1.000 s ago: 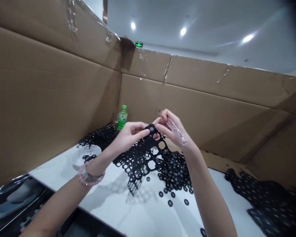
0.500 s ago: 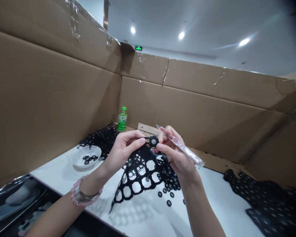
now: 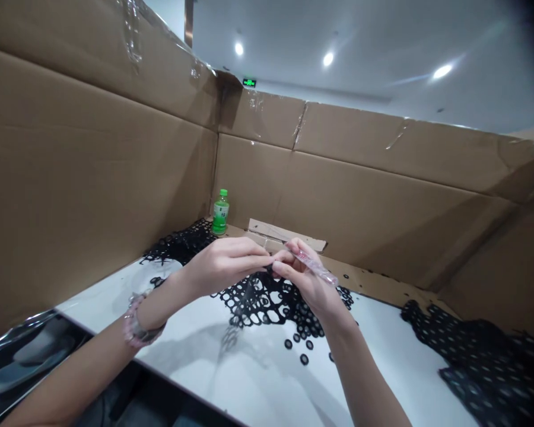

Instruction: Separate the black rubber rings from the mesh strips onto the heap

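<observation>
the counter (image 3: 267,379) is white, and its near edge slants from the left side of the frame down to the bottom middle. beyond that edge, at the lower left, are pale shapes (image 3: 44,344) too dim to make out. the widest open room lies at the lower middle, between the forearms, with another bare stretch right of the right forearm, up to the dark sheets (image 3: 485,362) at the lower right. the cardboard walls (image 3: 102,154) close off the left and the back; a cardboard strip (image 3: 289,234) lies by the back wall, just beyond the hands.

a white bowl (image 3: 162,268) sits left of centre, blurred and partly behind the left wrist, with a few black pieces (image 3: 155,281) in it. a green-capped bottle (image 3: 220,213) stands upright in the far corner, beside a heap of mesh (image 3: 182,243); i cannot tell how full it is.

at centre frame the left hand (image 3: 222,264) is narrow, pinching a bit of black net (image 3: 260,296) that spreads below it. the right hand (image 3: 311,290) meets it fingertip to fingertip and holds a wrapped stick (image 3: 315,267) aslant; whether it also grips the net is hidden. loose rings (image 3: 304,359) are scattered under the right hand.
</observation>
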The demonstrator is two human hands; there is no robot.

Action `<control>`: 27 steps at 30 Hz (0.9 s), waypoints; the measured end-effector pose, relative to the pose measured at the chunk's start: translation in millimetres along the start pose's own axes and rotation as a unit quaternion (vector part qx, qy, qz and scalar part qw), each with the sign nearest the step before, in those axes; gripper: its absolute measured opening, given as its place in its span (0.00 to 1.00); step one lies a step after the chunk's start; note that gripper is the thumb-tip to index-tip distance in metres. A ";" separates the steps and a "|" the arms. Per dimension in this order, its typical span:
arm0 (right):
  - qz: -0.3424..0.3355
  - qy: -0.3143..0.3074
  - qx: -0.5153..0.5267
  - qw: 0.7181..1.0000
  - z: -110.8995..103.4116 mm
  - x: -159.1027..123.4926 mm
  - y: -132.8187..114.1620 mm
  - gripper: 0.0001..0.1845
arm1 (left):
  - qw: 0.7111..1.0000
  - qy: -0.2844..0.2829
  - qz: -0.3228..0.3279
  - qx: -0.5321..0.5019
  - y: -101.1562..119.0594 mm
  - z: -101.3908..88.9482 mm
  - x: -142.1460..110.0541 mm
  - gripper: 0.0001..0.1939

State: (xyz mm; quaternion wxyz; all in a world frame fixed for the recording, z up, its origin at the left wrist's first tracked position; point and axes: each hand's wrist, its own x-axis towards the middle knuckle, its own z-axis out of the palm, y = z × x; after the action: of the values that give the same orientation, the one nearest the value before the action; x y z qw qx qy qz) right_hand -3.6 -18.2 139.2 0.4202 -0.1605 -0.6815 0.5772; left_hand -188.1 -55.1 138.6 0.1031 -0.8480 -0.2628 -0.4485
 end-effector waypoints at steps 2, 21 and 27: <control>-0.006 0.002 -0.011 1.000 4.8 -0.8 -2.1 0.21 | 0.995 0.050 -0.064 -0.054 3.5 3.6 -2.5 0.08; -0.096 0.070 -0.172 0.978 30.4 20.2 30.6 0.22 | 0.880 0.311 -0.321 -0.164 -26.1 13.2 -14.6 0.04; -0.019 0.046 -0.127 0.991 3.9 31.0 26.6 0.24 | 0.723 0.569 -0.315 -0.235 -69.9 -56.0 -56.0 0.04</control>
State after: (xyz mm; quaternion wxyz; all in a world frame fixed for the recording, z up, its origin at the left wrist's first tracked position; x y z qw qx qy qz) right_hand -32.1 8.7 126.8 0.4383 -0.2255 -0.7323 0.4699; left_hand -291.1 -39.1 120.9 -0.1166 -0.2996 -0.2925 -0.9006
